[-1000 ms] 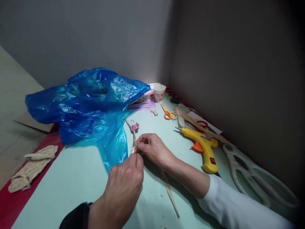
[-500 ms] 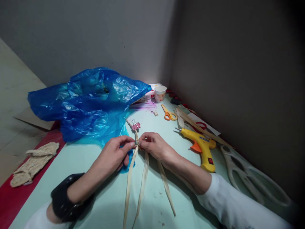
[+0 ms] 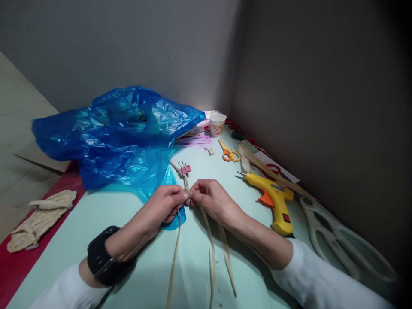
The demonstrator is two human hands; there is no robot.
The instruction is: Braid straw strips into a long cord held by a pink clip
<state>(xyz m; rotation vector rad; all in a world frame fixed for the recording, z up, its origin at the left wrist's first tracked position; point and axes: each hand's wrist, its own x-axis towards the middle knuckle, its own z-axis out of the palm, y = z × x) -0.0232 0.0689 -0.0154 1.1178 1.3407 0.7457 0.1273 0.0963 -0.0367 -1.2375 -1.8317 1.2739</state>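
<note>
A thin braid (image 3: 186,182) of pale, straw-like strips lies on the table, with a pink binder clip (image 3: 185,170) near its far end. At the braid's near end, my left hand (image 3: 162,208) is closed in a pinch, and one strip (image 3: 174,257) hangs from it toward me. My right hand (image 3: 214,201) pinches right beside it, its fingertips almost touching the left ones. Two more strips trail from under the right hand, a nearer one (image 3: 211,257) and another one (image 3: 228,262) to its right. The exact crossing between the fingertips is hidden.
A crumpled blue plastic bag (image 3: 125,133) fills the back left. To the right lie a yellow glue gun (image 3: 273,195), orange scissors (image 3: 229,154) and large pale scissors (image 3: 334,236). A paper cup (image 3: 218,125) stands at the back; a woven piece (image 3: 41,219) lies left.
My left hand has shifted right, bringing the fingertips of both hands together. Its strip now hangs from the fist, and the middle strip has swung right, toward the right-hand one.
</note>
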